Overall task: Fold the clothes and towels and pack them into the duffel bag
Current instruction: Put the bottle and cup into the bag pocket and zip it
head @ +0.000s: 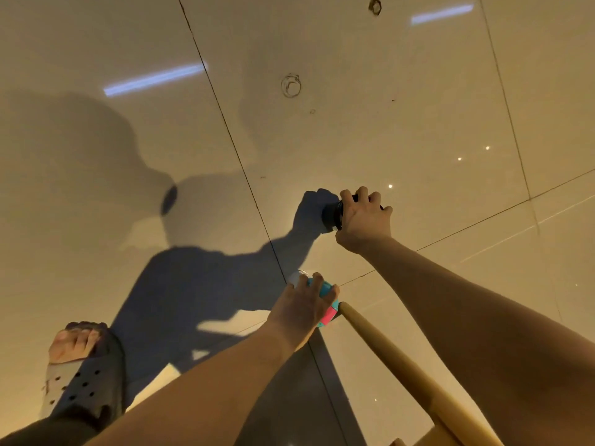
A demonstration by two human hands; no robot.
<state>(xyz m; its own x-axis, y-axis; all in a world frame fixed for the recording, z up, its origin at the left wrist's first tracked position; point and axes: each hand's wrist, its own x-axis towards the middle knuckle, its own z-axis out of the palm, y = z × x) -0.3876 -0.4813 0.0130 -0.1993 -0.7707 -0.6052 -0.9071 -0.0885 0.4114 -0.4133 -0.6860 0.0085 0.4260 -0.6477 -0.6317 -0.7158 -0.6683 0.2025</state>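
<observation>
Clothes, towels and duffel bag are not seen. A black cylindrical object point(331, 217) is gripped by the right hand point(363, 220), a teal-and-pink object point(326, 289) by the left hand point(301, 305). Fabric is expected soft and light, best taken at corners.

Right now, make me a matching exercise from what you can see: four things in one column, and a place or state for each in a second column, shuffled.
Column one:
1. left hand
2. right hand
3. sandal
4. wooden rail

Column two:
A. on a foot at lower left
B. grips a black object
C. slants toward the lower right corner
D. grips a teal and pink object

Pairs: 1-D, 2-B, 3-A, 4-C.
</observation>
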